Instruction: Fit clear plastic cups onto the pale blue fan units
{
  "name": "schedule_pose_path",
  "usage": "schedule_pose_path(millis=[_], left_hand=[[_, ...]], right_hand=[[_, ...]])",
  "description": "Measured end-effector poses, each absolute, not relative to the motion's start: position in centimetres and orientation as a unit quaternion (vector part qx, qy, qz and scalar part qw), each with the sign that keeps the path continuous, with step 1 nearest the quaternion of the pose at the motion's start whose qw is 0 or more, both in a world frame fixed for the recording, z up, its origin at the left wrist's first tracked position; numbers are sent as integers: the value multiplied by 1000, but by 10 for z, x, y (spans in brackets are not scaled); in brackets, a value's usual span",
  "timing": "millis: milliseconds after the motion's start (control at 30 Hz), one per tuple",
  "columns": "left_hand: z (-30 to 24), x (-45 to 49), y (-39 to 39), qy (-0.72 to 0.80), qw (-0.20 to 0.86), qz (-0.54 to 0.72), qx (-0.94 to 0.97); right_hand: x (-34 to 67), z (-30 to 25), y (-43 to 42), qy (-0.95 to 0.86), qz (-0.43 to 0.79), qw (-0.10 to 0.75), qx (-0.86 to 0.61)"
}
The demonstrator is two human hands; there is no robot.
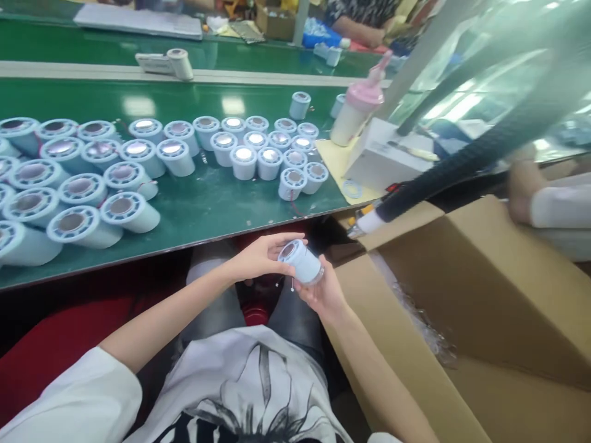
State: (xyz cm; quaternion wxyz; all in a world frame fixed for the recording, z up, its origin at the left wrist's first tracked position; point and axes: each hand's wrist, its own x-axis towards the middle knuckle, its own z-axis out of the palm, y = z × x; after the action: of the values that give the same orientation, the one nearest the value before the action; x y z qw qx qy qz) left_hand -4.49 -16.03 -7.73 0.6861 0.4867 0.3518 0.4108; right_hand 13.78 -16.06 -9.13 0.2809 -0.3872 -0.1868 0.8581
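Note:
I hold one small white cylinder with a pale blue ring top (301, 261) over my lap, below the table's front edge. My left hand (259, 257) grips it from the left, fingers curled round its top. My right hand (323, 290) cups it from underneath and the right. Thin wires dangle from the cylinder. Several more of the same cylinders (258, 151) stand upright in a cluster on the green table (203, 209). A larger batch (69, 178) lies tilted at the left.
An open cardboard box (462, 295) with clear plastic lining stands at my right. A black hose with a white nozzle (415, 197) reaches over it. A pink-capped bottle (357, 114) and a white box (388, 154) sit at the table's right. Another person's arm (540, 197) rests at the far right.

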Motion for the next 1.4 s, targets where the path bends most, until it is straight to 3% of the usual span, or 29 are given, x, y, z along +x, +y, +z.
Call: schedule_pose_path(millis=[233, 600, 700, 967, 1100, 1167, 1333, 1400], left_hand=[[-87, 4, -85, 342, 708, 325, 525], [-78, 5, -73, 334, 697, 300, 559], [-73, -4, -89, 322, 694, 300, 570], [-41, -25, -164, 315, 575, 312, 688], [-29, -33, -190, 351, 554, 312, 688], [-24, -36, -200, 372, 570, 322, 657], [-16, -43, -216, 410, 607, 353, 582], [-15, -45, -220, 414, 608, 360, 574]], right_hand=[[166, -118, -129, -150, 822, 404, -373], [176, -110, -117, -157, 828, 394, -366], [179, -97, -126, -170, 840, 356, -373], [182, -51, -160, -238, 873, 116, -409], [177, -47, -174, -300, 874, 70, -376], [175, -48, -180, -374, 852, 105, -352], [173, -46, -190, -553, 710, 298, -318], [175, -45, -192, -597, 674, 327, -287]])
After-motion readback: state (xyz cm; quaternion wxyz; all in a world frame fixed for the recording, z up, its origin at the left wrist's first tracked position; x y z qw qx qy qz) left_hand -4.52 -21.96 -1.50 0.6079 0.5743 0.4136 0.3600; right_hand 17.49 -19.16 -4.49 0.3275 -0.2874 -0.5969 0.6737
